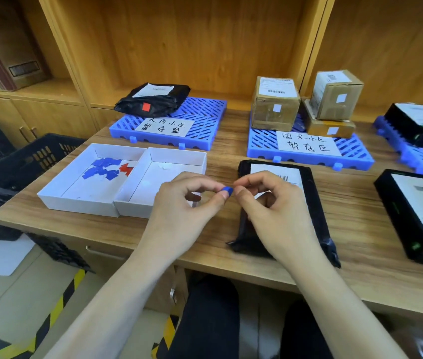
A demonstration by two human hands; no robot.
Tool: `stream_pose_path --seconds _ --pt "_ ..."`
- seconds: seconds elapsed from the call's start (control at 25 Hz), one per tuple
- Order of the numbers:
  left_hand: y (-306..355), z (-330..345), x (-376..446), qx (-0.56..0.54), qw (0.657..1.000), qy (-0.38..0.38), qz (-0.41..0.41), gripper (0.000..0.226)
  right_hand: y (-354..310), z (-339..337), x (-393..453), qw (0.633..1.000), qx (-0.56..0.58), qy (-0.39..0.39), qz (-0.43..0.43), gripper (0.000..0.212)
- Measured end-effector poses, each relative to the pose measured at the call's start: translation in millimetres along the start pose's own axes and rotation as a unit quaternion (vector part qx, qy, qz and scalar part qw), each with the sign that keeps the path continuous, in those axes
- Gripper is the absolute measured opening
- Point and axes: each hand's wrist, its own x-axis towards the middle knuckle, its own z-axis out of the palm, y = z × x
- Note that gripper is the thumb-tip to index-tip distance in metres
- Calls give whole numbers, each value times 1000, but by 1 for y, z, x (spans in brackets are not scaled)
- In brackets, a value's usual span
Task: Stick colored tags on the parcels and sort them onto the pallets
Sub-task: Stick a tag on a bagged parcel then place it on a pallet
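**Now: a blue tag pinched between both hands above a black parcel**

Here the left hand point(187, 200) and the right hand point(270, 203) meet over the wooden table point(360, 218), and together they pinch a small blue square tag point(227, 190) between thumbs and forefingers; the other fingers of each hand are loosely curled. The tag is held in the air, just above the left edge of a flat black plastic-wrapped parcel with a white shipping label point(308, 211), which lies on the table in front of the person, partly hidden by the right hand.

To the left stand two shallow white cardboard trays side by side and touching. The left white tray point(50, 195) holds loose blue tags point(103, 169) and a few red tags point(125, 169); the right white tray point(179, 158) holds what look like white scraps.

Further back lie blue slatted plastic pallets, two with handwritten paper signs. The left blue pallet point(205, 117) carries a crumpled black bag parcel with a red tag point(153, 99). The middle blue pallet point(355, 154) carries three brown cardboard boxes point(275, 107), each with a white tag. A third blue pallet point(417, 156) at the right edge holds black parcels, blurred. Another flat black parcel with a white label point(417, 216) lies on the table at the right.
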Motion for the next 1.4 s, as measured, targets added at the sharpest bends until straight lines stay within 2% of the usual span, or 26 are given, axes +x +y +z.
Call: stream_pose_path --seconds 0.2,0.36,0.52,0.76,0.96,1.08,1.4 --pt "6 15 -13 -54 997 -43 -15 12 6 -21 -13 1000 -10 13 -4 6" --pt "10 24 -24 -70 996 -62 -17 8 6 -36 -24 1000 -6 16 -6 4" --pt "14 34 -35 -72 995 -71 -16 8 7 -50 -39 999 -49 8 -19 7" --pt "10 40 -42 31 997 -46 58 21 24 -76 -56 982 -188 8 -27 8" --pt "-2 54 -47 136 974 -112 145 30 37 -73 -68 970 -240 -13 -29 6" --pt "-9 61 -51 153 966 -146 147 35 44 -70 -69 961 -270 -6 -49 4" --pt "-15 67 -52 123 978 -115 125 37 57 -61 -69 953 -285 47 -97 7"
